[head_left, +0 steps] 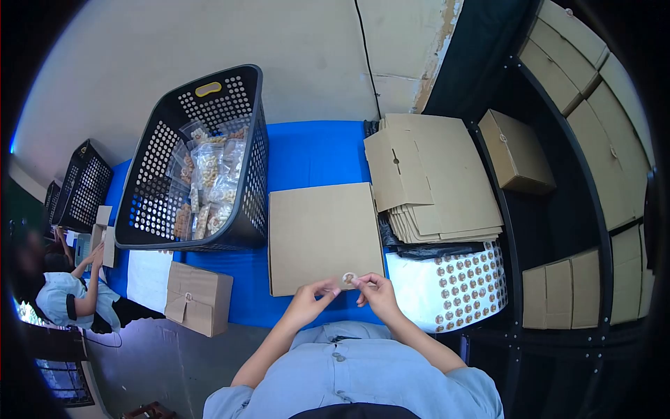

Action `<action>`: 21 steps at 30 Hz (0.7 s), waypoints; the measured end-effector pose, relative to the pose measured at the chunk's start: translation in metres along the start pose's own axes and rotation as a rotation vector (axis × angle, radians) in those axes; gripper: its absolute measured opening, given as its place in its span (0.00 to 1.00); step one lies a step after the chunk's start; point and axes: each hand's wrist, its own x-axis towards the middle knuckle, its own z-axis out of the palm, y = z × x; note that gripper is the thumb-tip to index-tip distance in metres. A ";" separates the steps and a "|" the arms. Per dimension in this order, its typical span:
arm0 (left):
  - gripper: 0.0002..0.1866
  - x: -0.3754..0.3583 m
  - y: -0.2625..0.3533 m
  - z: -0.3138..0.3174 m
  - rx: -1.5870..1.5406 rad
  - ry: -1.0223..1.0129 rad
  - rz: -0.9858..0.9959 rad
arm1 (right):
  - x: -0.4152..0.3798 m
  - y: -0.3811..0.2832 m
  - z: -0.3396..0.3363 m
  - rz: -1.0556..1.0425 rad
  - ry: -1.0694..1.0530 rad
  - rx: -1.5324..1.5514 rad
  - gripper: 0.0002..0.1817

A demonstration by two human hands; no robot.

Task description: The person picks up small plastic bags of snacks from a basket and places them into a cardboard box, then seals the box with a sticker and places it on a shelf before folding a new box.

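The right hand (379, 296) pinches a round sticker (349, 278) over the near edge of the flat-topped carton (324, 234); the left hand (307, 302) is beside it, whether touching I cannot tell. Print on the sticker and the sticker sheet (412, 283) is too small to read. The carton lies roughly square to the body, between a crate (257, 202) of packets (209, 171) and stacked flattened boxes (450, 174) on the blue surface (314, 150).

Thin black cable (363, 49) running down a pale wall (314, 56), chipped brownish strip (427, 84) along the wall's edge, dark hanging cloth (469, 56) beside it, co-worker in a light blue shirt (75, 299) at far left, black perforated plastic basket (87, 183) near them, smooth grey floor (164, 359).
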 end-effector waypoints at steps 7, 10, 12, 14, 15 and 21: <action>0.16 0.018 -0.019 -0.043 0.290 0.421 0.020 | 0.013 0.022 0.012 0.292 -0.056 0.049 0.13; 0.17 0.027 -0.038 -0.042 0.439 0.441 0.140 | 0.014 0.041 0.027 0.427 -0.071 0.116 0.14; 0.22 0.029 -0.050 -0.030 0.646 0.501 0.148 | 0.013 0.046 0.035 0.509 -0.071 0.155 0.15; 0.26 0.030 -0.054 -0.024 0.688 0.475 0.108 | 0.015 0.049 0.038 0.499 -0.048 0.164 0.15; 0.31 0.030 -0.056 -0.022 0.729 0.448 0.069 | 0.015 0.049 0.039 0.487 -0.024 0.173 0.15; 0.40 0.032 -0.069 -0.020 0.815 0.434 0.066 | 0.015 0.048 0.040 0.491 0.023 0.164 0.15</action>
